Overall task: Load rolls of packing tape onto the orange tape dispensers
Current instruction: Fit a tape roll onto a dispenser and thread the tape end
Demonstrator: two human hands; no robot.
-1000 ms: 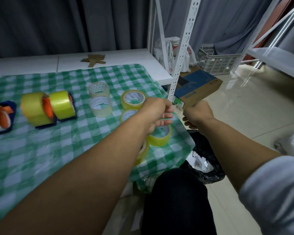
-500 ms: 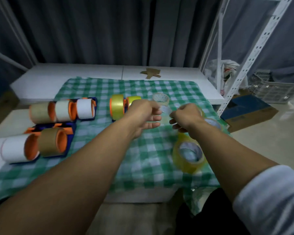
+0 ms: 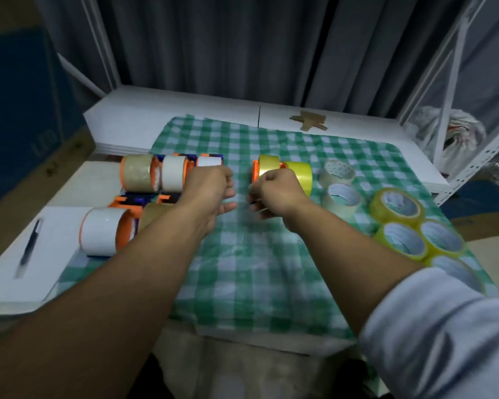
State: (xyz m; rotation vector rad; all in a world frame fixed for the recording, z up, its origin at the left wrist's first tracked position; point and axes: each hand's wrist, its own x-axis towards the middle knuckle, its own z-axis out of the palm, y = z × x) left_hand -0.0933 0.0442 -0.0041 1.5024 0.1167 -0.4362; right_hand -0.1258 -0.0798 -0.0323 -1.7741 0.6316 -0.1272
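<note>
My left hand [image 3: 211, 188] and my right hand [image 3: 274, 191] hover close together over the green checked cloth [image 3: 251, 263], both with fingers curled and nothing visible in them. Left of them stand several loaded orange dispensers: a brown roll [image 3: 136, 172], a white roll [image 3: 173, 172], another white roll [image 3: 209, 161], a large white roll [image 3: 101, 234] and a brown roll [image 3: 154, 213] half hidden by my left arm. Behind my right hand sit two yellow rolls on dispensers [image 3: 298, 172]. Loose clear rolls [image 3: 342, 198] and loose yellow rolls [image 3: 396, 204] lie to the right.
A black pen [image 3: 29, 249] lies on the white board at the left. A cardboard scrap [image 3: 310, 122] rests on the white surface behind the cloth. White metal shelving [image 3: 455, 82] stands at the right, a blue box [image 3: 18, 105] at the left, dark curtains behind.
My view has swung left from the floor and black bag to the table. Both hands have moved with it from the cloth's right edge to its middle, still curled.
</note>
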